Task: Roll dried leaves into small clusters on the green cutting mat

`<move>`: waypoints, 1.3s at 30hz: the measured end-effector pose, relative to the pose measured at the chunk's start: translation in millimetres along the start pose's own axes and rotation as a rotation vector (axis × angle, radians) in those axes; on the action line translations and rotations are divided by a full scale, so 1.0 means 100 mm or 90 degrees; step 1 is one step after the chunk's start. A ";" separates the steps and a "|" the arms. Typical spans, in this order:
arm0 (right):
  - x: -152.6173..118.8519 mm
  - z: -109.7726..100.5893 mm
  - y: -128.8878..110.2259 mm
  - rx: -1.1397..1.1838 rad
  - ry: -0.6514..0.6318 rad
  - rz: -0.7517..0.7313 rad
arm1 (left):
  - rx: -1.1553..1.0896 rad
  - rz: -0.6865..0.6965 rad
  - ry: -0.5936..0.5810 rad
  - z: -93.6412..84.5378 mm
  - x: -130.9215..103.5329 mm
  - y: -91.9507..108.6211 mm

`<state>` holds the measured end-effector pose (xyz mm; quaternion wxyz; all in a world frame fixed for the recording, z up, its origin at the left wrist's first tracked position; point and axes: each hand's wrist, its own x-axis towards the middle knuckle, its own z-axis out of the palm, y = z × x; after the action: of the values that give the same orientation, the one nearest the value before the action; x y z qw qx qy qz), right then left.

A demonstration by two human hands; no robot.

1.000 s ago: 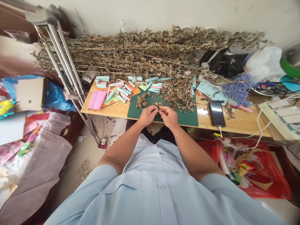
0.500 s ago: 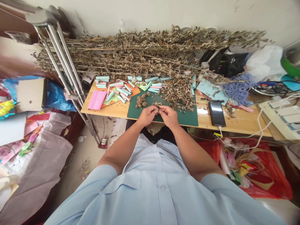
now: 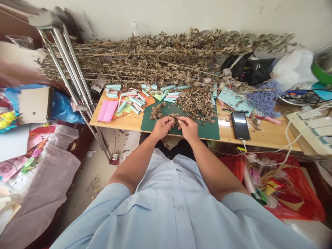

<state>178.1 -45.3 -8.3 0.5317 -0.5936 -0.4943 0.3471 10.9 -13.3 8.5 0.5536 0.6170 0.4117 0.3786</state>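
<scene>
My left hand [image 3: 163, 127] and my right hand [image 3: 187, 128] meet over the front edge of a green cutting mat [image 3: 181, 136]. Both have fingers bent in a pinch around a small clump of dried leaves [image 3: 175, 119]; the fingertips partly hide it. Beyond the left hand sits a cluster of rolled brown leaf balls [image 3: 156, 111]. A loose heap of dried leaves [image 3: 198, 103] covers the mat's far right part.
Long dried leafy stems [image 3: 145, 62] lie across the back. Rolled paper tubes [image 3: 136, 102] and a pink paper stack [image 3: 107, 110] are on the left. A phone [image 3: 240, 126] with a cable lies right. Metal crutches [image 3: 70, 65] lean against the table's left end.
My right hand has shifted slightly to the right, widening the gap between the fingertips. The left hand stays nearly in place, and the leaf clump between them shows a little more.
</scene>
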 end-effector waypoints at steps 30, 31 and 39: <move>-0.05 0.03 0.02 -0.080 -0.064 -0.049 | 0.064 0.010 0.020 0.01 -0.02 0.07; -0.05 0.03 0.03 -0.083 -0.063 -0.053 | 0.061 0.012 0.022 0.01 -0.02 0.07; -0.07 0.04 0.00 -0.116 -0.054 -0.068 | 0.073 0.005 0.026 0.02 -0.02 0.04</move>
<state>172.9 -50.5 -9.8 0.4717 -0.5970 -0.5770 0.2968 12.0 -16.4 12.1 0.5072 0.6413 0.4418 0.3693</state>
